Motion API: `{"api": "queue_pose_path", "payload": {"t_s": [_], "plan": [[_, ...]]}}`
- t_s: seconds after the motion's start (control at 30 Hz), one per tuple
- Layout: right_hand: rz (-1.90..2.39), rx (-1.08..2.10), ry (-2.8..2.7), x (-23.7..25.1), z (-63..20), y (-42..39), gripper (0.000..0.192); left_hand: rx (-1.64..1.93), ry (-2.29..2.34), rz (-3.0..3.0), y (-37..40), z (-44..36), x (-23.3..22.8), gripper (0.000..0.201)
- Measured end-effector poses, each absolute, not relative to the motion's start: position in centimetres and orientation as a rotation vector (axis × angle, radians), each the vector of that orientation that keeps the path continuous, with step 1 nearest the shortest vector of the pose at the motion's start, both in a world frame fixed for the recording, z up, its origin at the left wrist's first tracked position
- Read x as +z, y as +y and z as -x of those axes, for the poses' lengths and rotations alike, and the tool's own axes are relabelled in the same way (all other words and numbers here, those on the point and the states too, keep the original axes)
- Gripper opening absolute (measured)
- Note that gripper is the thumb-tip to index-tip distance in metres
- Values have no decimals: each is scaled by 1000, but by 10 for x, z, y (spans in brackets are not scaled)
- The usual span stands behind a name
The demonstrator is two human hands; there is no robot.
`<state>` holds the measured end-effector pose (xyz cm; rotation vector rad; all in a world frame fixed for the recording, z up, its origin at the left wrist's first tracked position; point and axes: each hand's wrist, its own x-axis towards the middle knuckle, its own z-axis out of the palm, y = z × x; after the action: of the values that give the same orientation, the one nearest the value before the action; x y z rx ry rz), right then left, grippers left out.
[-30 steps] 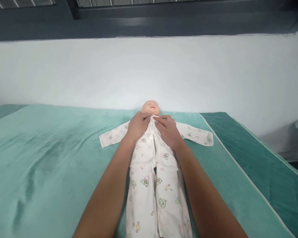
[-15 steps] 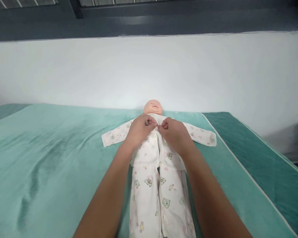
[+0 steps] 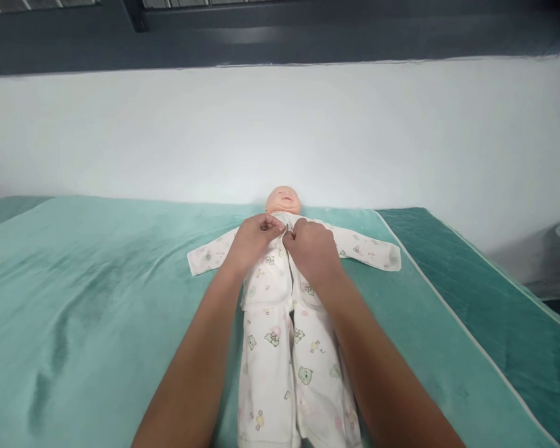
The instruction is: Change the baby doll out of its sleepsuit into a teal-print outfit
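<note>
On doll's (image 3: pixel 284 200) chest: left hand (image 3: pixel 252 239), right hand (image 3: pixel 312 249) pinching printed sleepsuit (image 3: pixel 280 336) front; no readable writing.

One view only, taken from the head and tilted forward and down along both forearms. The doll (image 3: pixel 284 200) is seen lengthwise, feet nearest the lens, head farthest, on the green bed cover (image 3: pixel 98 292). The white wall (image 3: pixel 280 130) is faced straight on, a dark window frame (image 3: pixel 280 37) cut off at the top.
</note>
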<state>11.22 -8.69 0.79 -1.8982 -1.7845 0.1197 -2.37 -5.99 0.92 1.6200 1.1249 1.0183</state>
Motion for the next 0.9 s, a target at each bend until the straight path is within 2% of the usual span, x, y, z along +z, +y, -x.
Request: {"api": "queue_pose_path", "payload": {"t_s": [0.07,0.2,0.27,0.9], "plan": [[1824,282,-1706,7,-121,-83,16,1022,1128,-1598,-61,24,9,16],[1454,914,-1400,1,-144,-79,17,1032,1164,-1606,-64,22,10,16],[1266,1109,-1275,-1,-149,-79,16,1042,1139,-1593,-66,20,12,17],[1174,1181,-1266,2,-142,-87,29,1080,1066,-1441,-62,18,9,19]]}}
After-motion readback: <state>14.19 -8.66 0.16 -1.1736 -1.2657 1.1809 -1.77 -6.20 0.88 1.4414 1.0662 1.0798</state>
